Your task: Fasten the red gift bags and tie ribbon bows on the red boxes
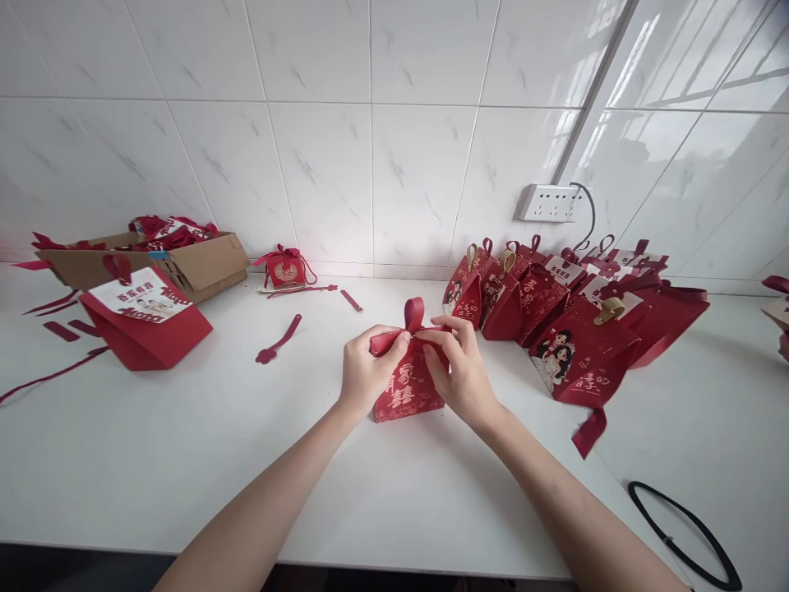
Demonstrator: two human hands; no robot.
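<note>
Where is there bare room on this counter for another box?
Left front, between the leftmost box and the left forearm; right side, between the grouped boxes and the black loop. Crowded: back right, with those boxes; back left, around the cardboard carton; and the middle, where left hand and right hand hold a red box.

power strip [551, 203]: white, against tiled wall [320, 49]
cable [593, 215]: dark, curved
black loop [667, 540]: on white table [148, 460], right

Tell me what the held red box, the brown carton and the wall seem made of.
Held red box: probably printed card, low sheen; it has flat faces and creased edges.
Brown carton: likely cardboard, plain and matte, with folded flaps.
Wall: glossy tile, perhaps ceramic, showing joint lines and bright reflections.
</note>
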